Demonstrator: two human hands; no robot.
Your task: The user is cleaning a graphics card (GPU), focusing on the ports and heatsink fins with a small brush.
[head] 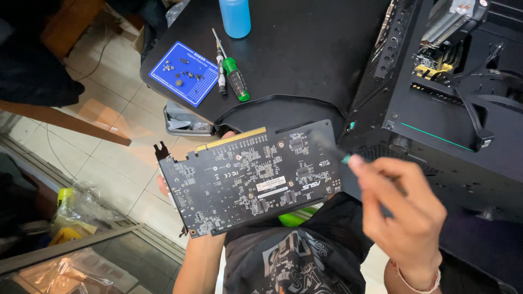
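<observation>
A computer case (452, 109) is seen at the right edge of the dark bench (305, 60). A graphics card (250, 177), circuit side up, is held off the near bench edge above the lap, its long axis running left to right. The left hand (163, 188) is hidden beneath its left end; how far closed cannot be told. The right hand (403, 209), nearer its right end, is closed on a blurred brush (327, 144) touching that corner. A blue screw mat (184, 72) and screwdrivers (235, 76) lie at the far left.
</observation>
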